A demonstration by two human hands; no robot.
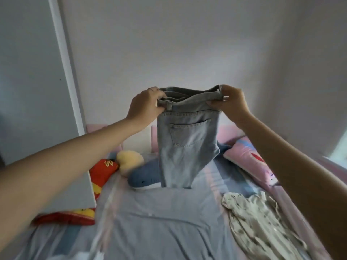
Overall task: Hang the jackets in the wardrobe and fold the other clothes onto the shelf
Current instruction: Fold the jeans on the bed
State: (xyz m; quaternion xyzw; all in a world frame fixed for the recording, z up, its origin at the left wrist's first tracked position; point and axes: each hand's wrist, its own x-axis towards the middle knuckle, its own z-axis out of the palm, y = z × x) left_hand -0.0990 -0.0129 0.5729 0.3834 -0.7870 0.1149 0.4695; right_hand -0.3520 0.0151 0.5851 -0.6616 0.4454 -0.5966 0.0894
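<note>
Jeans (pixel 185 145) hung over the bed (pixel 159 222), lifted by the waistband: left hand (pixel 144 106) pinched one end, right hand (pixel 231 104) pinched the other, legs reaching down beside a plush shark (pixel 142 177).

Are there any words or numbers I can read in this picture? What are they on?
No text here can be read.
red cushion: yellow marks near its top, too blurred to read.
pink pillow: red and blue print, no letters can be made out.
jeans: no label or writing shows.
</note>
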